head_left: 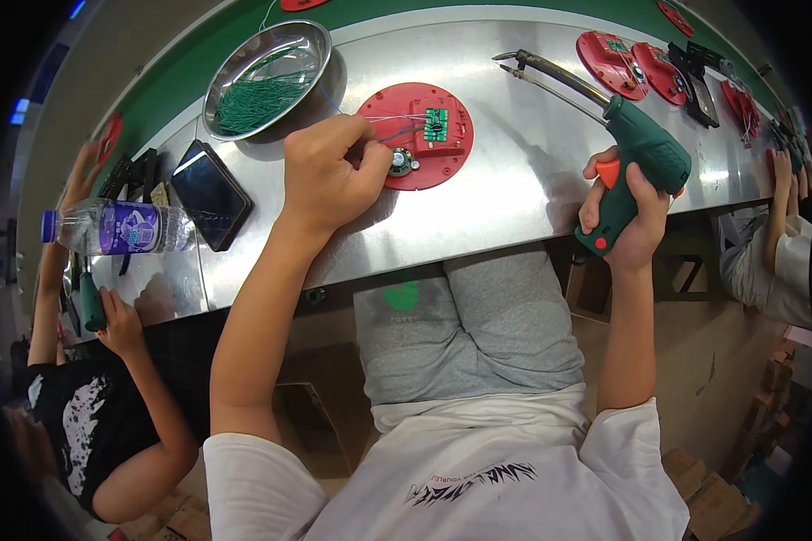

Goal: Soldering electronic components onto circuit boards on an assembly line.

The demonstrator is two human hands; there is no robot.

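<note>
- From the head view I see my left hand point(334, 171) resting on the steel tabletop point(514, 171), its fingers curled shut and pinching thin wires at the left edge of a red round plate point(417, 135).
- The red round plate lies flat on the tabletop just right of that hand; it carries a small green circuit board point(436, 123) near its middle and a little round speaker point(401, 161) at its lower left, right beside my knuckles.
- My right hand point(624, 209) is well apart from the plate, off the near edge of the tabletop, fingers wrapped tight around the grip of a green soldering gun point(639, 158) with an orange trigger; its long metal tip points up and left over the tabletop.
- A steel bowl point(311, 41) holding green wire pieces sits at the far left of the plate.
- A dark phone point(211, 193) and a clear water bottle point(122, 227) lie further left.
- More red plates point(612, 61) lie along the tabletop to the far right.
- Other people's hands work at both ends; one at the left point(117, 325) holds a green tool.
</note>
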